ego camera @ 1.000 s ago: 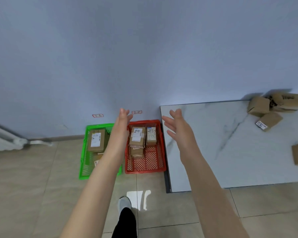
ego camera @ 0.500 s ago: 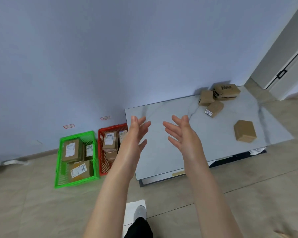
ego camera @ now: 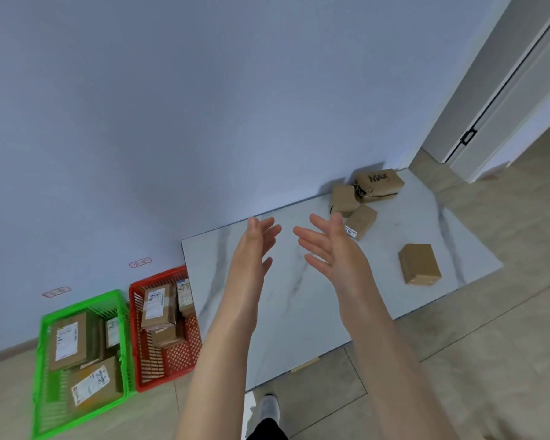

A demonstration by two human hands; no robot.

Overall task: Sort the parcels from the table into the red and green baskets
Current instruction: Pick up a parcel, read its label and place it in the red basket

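Surface (ego camera: pixel 299 312) takes up more of my view vs 0.5 s ago; cam has swung right, so its far-right corner now sits well inside the frame. Green basket (ego camera: pixel 86 416) and red basket (ego camera: pixel 172 366) have slid to lower L of frame. They're side by side on the floor, red one just beside the surface's L end.

Both hands have moved further across twd the parcels. L hand (ego camera: pixel 251 249) and R hand (ego camera: pixel 334 249) hover over the surface, palms facing each other. Fingers (ego camera: pixel 264 227) are straight and spread, holding nothing. R fingertips are now near the labelled parcel (ego camera: pixel 362 222); can't tell if touching. Parcels haven't shifted.

Count: 1 surface, 2 baskets, 2 hands, 4 parcels left on the surface.
- MAX parcel (ego camera: pixel 380 182) by the wall
- plain parcel (ego camera: pixel 343 200) touching it
- labelled parcel just in front
- lone parcel (ego camera: pixel 419 265) well apart, nr R edge

Green basket: 3 parcels visible. Red basket: at least 3, stacked; can't tell if more beneath.
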